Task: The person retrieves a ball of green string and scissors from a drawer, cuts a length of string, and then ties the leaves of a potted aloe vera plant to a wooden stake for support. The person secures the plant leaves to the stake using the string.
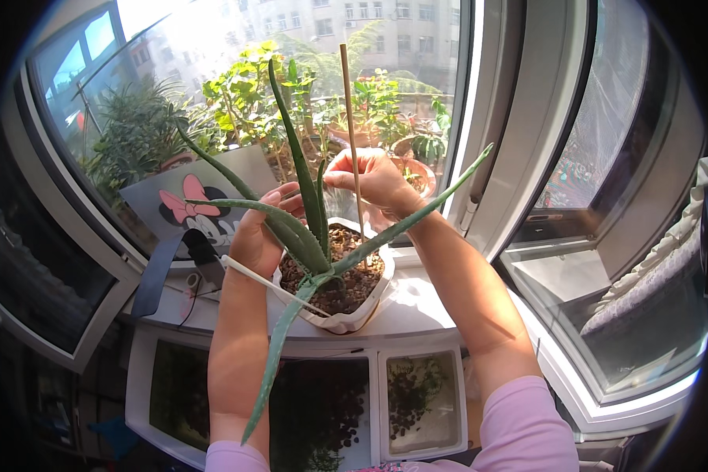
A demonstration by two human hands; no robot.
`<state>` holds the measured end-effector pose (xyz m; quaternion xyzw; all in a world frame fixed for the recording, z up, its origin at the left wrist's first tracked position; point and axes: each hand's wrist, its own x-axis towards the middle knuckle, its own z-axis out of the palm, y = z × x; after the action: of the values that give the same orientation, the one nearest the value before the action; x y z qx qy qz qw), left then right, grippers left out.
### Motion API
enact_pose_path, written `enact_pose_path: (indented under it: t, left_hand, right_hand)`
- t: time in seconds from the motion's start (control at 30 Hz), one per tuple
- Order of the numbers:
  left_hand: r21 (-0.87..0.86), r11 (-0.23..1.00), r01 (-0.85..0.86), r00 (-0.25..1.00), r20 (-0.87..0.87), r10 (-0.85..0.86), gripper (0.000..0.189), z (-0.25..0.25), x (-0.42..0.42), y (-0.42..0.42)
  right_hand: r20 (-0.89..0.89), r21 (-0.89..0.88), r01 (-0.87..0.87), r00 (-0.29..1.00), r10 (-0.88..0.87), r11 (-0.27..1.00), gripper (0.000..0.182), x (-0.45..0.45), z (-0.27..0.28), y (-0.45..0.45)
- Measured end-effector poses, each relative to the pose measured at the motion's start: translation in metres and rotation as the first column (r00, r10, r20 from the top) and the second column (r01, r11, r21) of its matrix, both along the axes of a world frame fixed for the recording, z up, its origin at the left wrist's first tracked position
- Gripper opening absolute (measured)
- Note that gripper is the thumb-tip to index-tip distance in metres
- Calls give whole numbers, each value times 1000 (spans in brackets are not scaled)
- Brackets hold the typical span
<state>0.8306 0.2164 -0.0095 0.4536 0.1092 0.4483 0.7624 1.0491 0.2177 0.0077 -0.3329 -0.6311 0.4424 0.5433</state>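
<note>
An aloe plant [308, 251] with long, toothed green leaves grows in a white pot [383, 289] filled with brown pebbles. My left hand [262, 233] is behind its left leaves, fingers curved towards the tall middle leaf [295, 135]; the leaves partly hide it. My right hand [371, 180] is on the far side of the pot, thumb and forefinger drawn together beside the short upright leaf [321, 200]. Whether anything thin is between them cannot be made out. A wooden stick [351, 118] stands upright in the pebbles, passing before my right hand. A pale rod [271, 286] slants over the pot's left rim.
The pot stands on a white windowsill [416, 301]. At left are a picture board with a cartoon mouse [197, 206] and a dark blue strap-like object [156, 277]. White tanks [422, 407] with dark pebbles and plants lie below. Behind the window glass [307, 35] are potted plants [242, 88].
</note>
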Motion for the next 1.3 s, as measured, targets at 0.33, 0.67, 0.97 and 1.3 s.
enact_pose_path:
  t: [0.33,0.67,0.97,1.3]
  left_hand:
    - [478,310,-822,382,59,922,8,7,-23,-56]
    - [958,-96,-270,409,204,889,13,54,-12,-30]
    - [942,-325,83,487,247,838,18,68,14,-14]
    - [953,-293,75,523,213,825,15,65,23,-10]
  right_hand:
    - [-65,-65,-63,996,59,996,12,6,1,7]
    - [-98,-202,-229,972,213,952,17,3,15,1]
    - [-107,-166,-302,952,288,939,14,5,15,1]
    - [-74,-166,-296,955,287,941,10,8,16,0]
